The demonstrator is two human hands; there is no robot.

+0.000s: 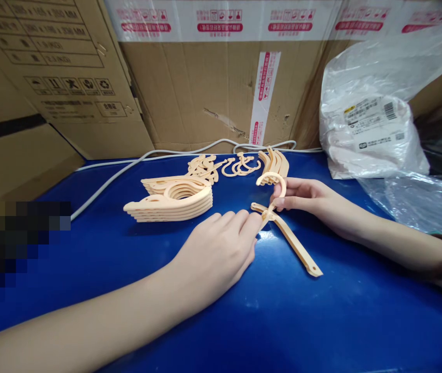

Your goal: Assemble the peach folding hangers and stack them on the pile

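A cream plastic clothes hanger is held in front of me in pieces joined near its middle. My right hand (pixel 310 197) is closed, with thumb and fingers pinching the base of the curved hanger hook (pixel 282 182). My left hand (pixel 224 246) is closed around the near-left hanger part; most of that part is hidden under the fingers. From the joint a long hanger arm (pixel 296 246) slants down to the right over the blue table, its holed end free. To the left lies a neat stack of cream folded hangers (pixel 174 210).
Behind the hands lie loose hooks (pixel 242 165), a pile of small cream parts (pixel 205 167) and a row of hanger arms (pixel 275 161). A grey cable (pixel 108 186) crosses the blue table (pixel 283 321). Cardboard boxes (pixel 197 88) form the back; a white plastic bag (pixel 372 129) stands right.
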